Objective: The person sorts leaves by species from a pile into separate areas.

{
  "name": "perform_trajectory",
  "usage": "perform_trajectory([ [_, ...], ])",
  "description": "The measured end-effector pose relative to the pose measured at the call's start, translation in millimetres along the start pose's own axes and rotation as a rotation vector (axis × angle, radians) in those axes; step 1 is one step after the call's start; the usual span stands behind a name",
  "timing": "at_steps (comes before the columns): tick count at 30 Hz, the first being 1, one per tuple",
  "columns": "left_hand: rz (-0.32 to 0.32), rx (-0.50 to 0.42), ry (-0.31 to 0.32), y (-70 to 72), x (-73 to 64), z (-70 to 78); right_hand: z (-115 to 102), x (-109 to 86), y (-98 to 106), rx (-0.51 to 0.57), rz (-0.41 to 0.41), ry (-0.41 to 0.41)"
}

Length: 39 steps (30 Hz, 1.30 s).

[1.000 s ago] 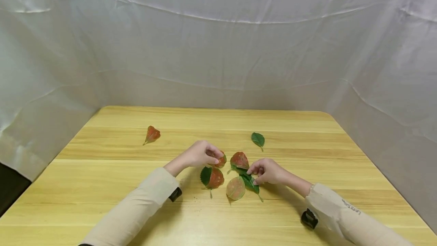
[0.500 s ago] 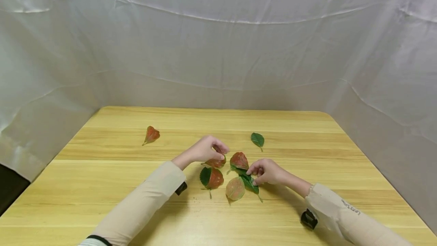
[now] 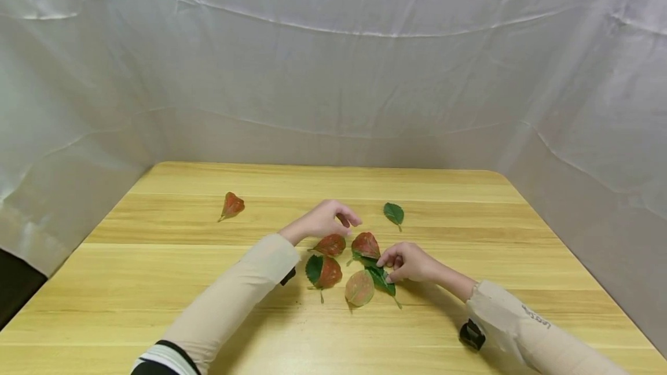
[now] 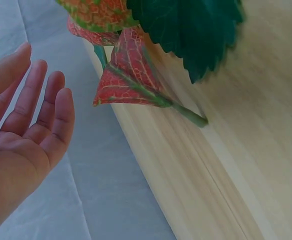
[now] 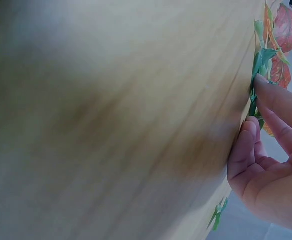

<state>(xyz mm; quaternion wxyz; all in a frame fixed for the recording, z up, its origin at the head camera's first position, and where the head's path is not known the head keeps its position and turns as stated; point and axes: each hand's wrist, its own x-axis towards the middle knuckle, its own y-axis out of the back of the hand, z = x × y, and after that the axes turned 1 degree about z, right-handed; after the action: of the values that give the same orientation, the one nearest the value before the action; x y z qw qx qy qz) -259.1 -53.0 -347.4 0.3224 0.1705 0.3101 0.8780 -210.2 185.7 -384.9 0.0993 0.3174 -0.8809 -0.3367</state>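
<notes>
My left hand [image 3: 329, 219] hovers over the far side of a red leaf [image 3: 330, 245]. In the left wrist view its fingers are spread and loosely bent, apart from the leaves. My right hand [image 3: 410, 261] has thumb and bent fingers on a green leaf [image 3: 384, 283] lying on the table, holding it there. That leaf meets another red leaf [image 3: 366, 244] at its far end. Closer to me lie an orange-green round leaf [image 3: 359, 288] and a red leaf [image 3: 330, 272] overlapping a dark green one [image 3: 314, 268]. The right fingertips partly cover the green leaf.
A single red leaf [image 3: 231, 206] lies at the far left of the wooden table [image 3: 172, 282]. One green leaf [image 3: 394, 213] lies beyond the cluster on the right. Pale grey sheeting [image 3: 333, 85] hangs behind the table and along both sides.
My left hand has let go of the red leaf and moved up and to the right, uncovering it. The right hand has stayed in place on the green leaf.
</notes>
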Motion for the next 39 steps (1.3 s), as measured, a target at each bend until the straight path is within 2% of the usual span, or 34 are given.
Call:
perform_trajectory([
  [6, -0.028, 0.011, 0.023, -2.2, 8.9, 1.0, 0.3, 0.3, 0.3, -0.013, -0.002, 0.009],
  [23, -0.140, 0.042, 0.017, -10.7, 27.5, -6.7, -0.7, 0.2, 0.2, 0.004, -0.008, 0.007],
  [31, -0.228, 0.077, 0.011, -14.3, 31.9, -6.6, -0.3, 0.0, 1.0, -0.006, -0.011, 0.006],
  [39, -0.224, 0.087, 0.005, -16.2, 32.2, -8.2, -1.2, 1.0, -0.3, -0.011, -0.007, 0.003],
])
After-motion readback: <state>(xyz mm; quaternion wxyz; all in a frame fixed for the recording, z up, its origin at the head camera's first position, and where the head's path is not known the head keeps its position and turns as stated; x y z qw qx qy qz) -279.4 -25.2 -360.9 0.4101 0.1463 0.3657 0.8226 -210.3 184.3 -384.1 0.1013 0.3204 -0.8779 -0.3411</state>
